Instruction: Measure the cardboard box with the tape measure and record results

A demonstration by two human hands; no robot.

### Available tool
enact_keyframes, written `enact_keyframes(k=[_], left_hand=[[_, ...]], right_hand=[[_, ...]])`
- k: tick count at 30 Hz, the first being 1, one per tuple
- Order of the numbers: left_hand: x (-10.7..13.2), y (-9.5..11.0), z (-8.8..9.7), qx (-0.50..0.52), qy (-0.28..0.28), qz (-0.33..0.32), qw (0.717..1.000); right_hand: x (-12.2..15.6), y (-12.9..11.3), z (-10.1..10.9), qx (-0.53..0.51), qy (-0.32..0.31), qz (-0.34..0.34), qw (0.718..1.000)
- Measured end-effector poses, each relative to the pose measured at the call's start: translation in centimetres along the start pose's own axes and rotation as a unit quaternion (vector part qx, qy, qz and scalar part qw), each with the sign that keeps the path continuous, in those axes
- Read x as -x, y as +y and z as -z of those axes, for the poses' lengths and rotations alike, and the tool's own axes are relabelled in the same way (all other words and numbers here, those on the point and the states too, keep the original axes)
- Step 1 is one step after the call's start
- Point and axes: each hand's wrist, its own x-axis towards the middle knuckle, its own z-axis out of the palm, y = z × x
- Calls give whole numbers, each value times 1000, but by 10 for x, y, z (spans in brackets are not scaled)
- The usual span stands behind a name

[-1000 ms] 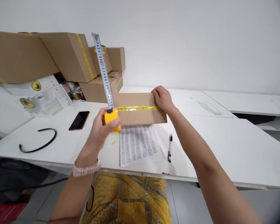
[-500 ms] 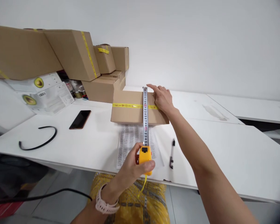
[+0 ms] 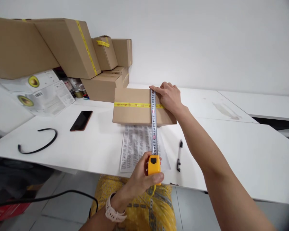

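Observation:
My left hand [image 3: 144, 171] is closed around a yellow tape measure [image 3: 154, 169], thumb on its near side. From the case a metal blade with numbers [image 3: 154, 126] runs away from me over a brown cardboard box [image 3: 132, 114], crossing its yellow tape strip. My right hand [image 3: 170, 96] lies over the far right part of the box. Its index finger presses the blade's end at the box's far edge, and the other fingers are bent. Printed sheets [image 3: 135, 150] lie partly under the box's near side. A pen [image 3: 179, 155] rests to the right of the sheets.
Several cardboard boxes [image 3: 98, 88] are stacked at the back left, beside a white carton with avocado pictures [image 3: 45, 93]. A phone [image 3: 81, 121] and a black curved band [image 3: 48, 144] lie on the left of the white table [image 3: 221, 154]. A wall stands behind.
My right index finger has come down onto the blade's end at the box's far edge. The blade and case have shifted slightly right across the box. The view has tilted a little.

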Motion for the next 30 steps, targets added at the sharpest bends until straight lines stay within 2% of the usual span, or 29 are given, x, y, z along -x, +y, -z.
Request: enact_keyframes(k=[5, 17, 20, 23, 26, 30], left_hand=[[-5, -6, 8, 6, -8, 8, 1000], [-1, -9, 14, 7, -3, 8, 1000], [12, -11, 29, -16, 17, -27, 999], [26, -9, 53, -103, 47, -75, 991], [35, -6, 77, -160, 49, -62, 984], [37, -6, 96, -208, -2, -23, 978]], right_hand=[[2, -4, 2, 7, -3, -3, 1000], [3, -3, -2, -13, 8, -9, 1000], [6, -4, -2, -30, 14, -24, 999], [10, -7, -4, -44, 13, -33, 998], [18, -14, -2, -53, 1, -40, 998], [37, -30, 8, -33, -16, -50, 998]])
